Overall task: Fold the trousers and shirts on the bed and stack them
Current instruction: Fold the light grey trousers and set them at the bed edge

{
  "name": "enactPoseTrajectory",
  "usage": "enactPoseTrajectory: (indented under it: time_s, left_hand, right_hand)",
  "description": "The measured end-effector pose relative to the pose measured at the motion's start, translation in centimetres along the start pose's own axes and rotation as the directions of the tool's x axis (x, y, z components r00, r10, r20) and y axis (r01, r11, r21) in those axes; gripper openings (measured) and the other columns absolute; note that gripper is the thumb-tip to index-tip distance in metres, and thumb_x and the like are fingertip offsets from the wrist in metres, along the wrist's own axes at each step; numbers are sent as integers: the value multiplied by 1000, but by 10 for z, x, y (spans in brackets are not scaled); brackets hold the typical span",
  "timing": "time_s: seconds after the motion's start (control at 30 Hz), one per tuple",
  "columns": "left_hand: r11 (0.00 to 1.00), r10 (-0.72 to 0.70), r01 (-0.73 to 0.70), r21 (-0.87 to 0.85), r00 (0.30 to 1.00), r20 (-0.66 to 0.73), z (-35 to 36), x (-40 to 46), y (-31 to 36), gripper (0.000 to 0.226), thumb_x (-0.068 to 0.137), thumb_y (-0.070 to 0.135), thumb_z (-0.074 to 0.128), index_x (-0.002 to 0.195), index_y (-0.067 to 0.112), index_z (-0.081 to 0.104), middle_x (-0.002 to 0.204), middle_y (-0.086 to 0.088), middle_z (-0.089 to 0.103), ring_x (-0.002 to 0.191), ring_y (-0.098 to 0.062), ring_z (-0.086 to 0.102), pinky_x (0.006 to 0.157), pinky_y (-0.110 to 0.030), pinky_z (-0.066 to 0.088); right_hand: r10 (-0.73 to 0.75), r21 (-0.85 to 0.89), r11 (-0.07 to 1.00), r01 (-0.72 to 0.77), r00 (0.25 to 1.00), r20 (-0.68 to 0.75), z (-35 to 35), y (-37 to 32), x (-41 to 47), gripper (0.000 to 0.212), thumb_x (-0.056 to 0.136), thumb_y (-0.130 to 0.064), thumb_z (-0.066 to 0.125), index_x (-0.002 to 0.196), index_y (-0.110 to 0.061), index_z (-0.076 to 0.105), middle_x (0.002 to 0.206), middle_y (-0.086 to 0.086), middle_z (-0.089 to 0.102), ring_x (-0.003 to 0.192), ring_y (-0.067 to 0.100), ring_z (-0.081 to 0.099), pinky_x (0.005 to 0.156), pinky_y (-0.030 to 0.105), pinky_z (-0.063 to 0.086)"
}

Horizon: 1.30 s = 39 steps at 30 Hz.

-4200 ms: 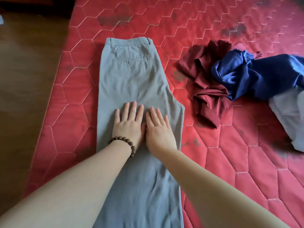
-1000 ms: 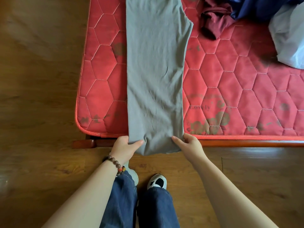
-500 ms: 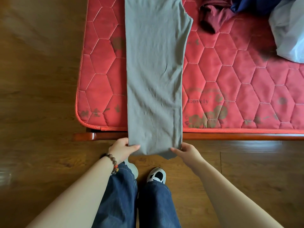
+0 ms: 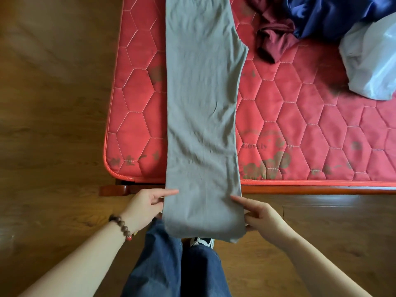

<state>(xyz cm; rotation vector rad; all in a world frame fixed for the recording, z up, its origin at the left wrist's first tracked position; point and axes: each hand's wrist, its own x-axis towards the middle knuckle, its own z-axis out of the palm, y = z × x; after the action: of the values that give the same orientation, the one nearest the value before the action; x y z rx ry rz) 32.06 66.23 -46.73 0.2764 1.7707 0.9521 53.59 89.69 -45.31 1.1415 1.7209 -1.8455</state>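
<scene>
Grey trousers [image 4: 202, 108], folded leg on leg, lie lengthwise on the red quilted mattress [image 4: 310, 133]; their hem end hangs past the mattress's near edge. My left hand [image 4: 145, 205] pinches the left hem corner, with a bead bracelet on its wrist. My right hand [image 4: 260, 215] pinches the right hem corner. The hem is held lifted in front of the bed. A crumpled maroon garment [image 4: 273, 37], a blue garment [image 4: 330, 16] and a pale grey-white garment [image 4: 372, 61] lie unfolded at the back right.
The bed's wooden frame rail [image 4: 321, 190] runs along the near edge, above a brown wooden floor [image 4: 53, 125]. My legs in blue jeans [image 4: 171, 264] and a shoe [image 4: 202, 242] stand close to the bed.
The hem end of the trousers has been drawn further off the mattress edge towards me and lifted, with both hands still at its corners. Earlier, both palms pressed flat on the trousers.
</scene>
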Motion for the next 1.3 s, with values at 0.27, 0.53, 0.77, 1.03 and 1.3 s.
enactPoseTrajectory:
  time_s: [0.27, 0.53, 0.77, 1.03, 1.3]
  left_hand:
    - [779, 446, -445, 442, 888, 110, -45, 34, 70, 48, 80, -8, 62, 89, 36, 77, 129, 18, 55, 128, 0, 41, 109, -19, 27]
    - [941, -145, 62, -332, 962, -232, -86, 194, 148, 30, 95, 31, 58, 100, 3, 67, 89, -14, 63, 79, -21, 63, 75, -34, 51]
    - [984, -167, 156, -87, 974, -153, -76, 207, 103, 15, 83, 26, 73, 82, 12, 69, 88, -1, 74, 88, -21, 69, 86, -38, 52]
    - [991, -88, 49, -121, 937, -339, -66, 234, 138, 19, 84, 29, 72, 92, 13, 65, 85, -3, 73, 84, -21, 69, 78, -35, 53]
    - [974, -38, -90, -209, 841, -540, -76, 289, 195, 50, 80, 9, 74, 123, 22, 53, 98, -5, 70, 85, -19, 67, 78, -29, 53]
  right_hand:
    - [-351, -582, 725, 369, 924, 150, -39, -97, 35, 24, 77, -7, 60, 92, -14, 76, 136, -1, 56, 141, 12, 32, 117, 35, 22]
    - [137, 271, 960, -70, 962, -237, -59, -210, 191, 32, 91, -31, 63, 98, 0, 65, 89, 14, 62, 78, 20, 64, 80, 33, 56]
    - [206, -10, 975, -224, 914, -350, -57, -153, 216, 34, 83, -47, 69, 89, -14, 71, 87, 7, 73, 77, 21, 67, 73, 34, 54]
    - [-28, 138, 986, 98, 899, -436, -64, -194, 256, 27, 91, -24, 61, 117, -28, 57, 107, 6, 69, 91, 24, 69, 87, 45, 55]
    - [-130, 145, 968, 206, 902, -412, -77, -241, 304, 50, 94, -13, 56, 138, -32, 41, 119, 11, 64, 101, 28, 66, 93, 49, 52]
